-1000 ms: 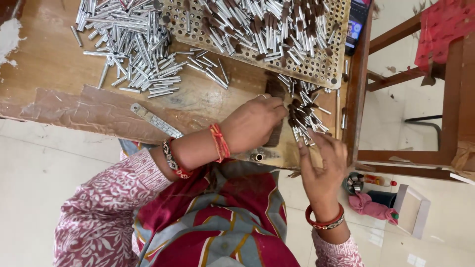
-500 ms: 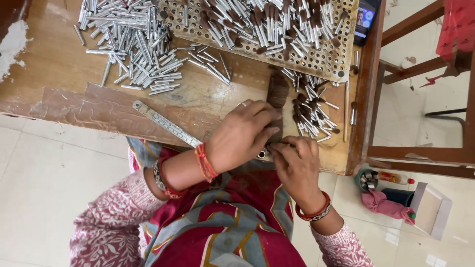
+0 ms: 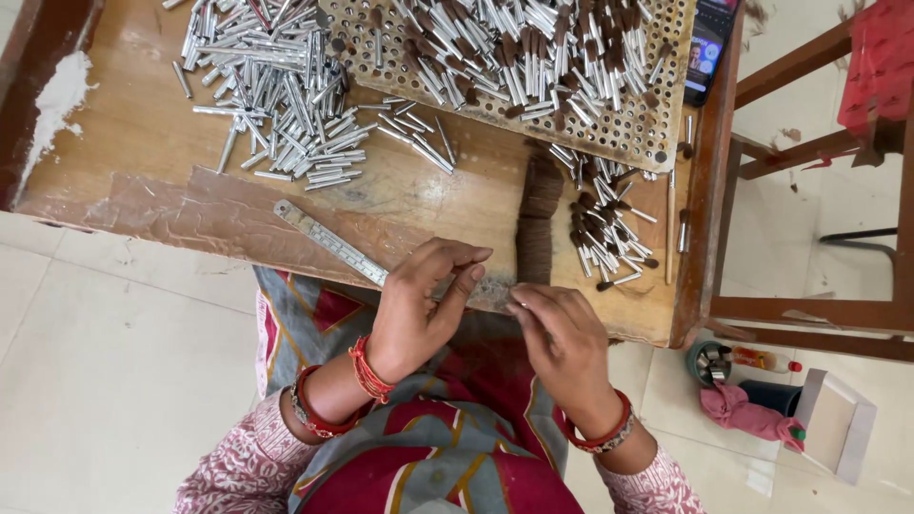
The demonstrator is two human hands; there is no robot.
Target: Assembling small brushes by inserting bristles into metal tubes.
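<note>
Head view: left hand (image 3: 419, 309) and right hand (image 3: 562, 338) at the near table (image 3: 124, 124) edge, fingers curled, fingertips nearly meeting over a small grey piece (image 3: 487, 293), grip unclear; just beyond, dark bristle strip (image 3: 539, 221) lying lengthwise away, nearer the right; farther, metal tubes (image 3: 276, 86), perforated tray (image 3: 624, 133)

Everything here I place against my wooden table (image 3: 143, 124). White powder (image 3: 59, 95) lies along its left edge. A phone (image 3: 709, 48) with a lit screen leans at its far right corner. A wooden chair (image 3: 809, 171) stands just right of it. Below that right edge, on the tiled floor (image 3: 105, 362), sit a pink cloth (image 3: 743, 411) and a small bottle (image 3: 766, 360).
</note>
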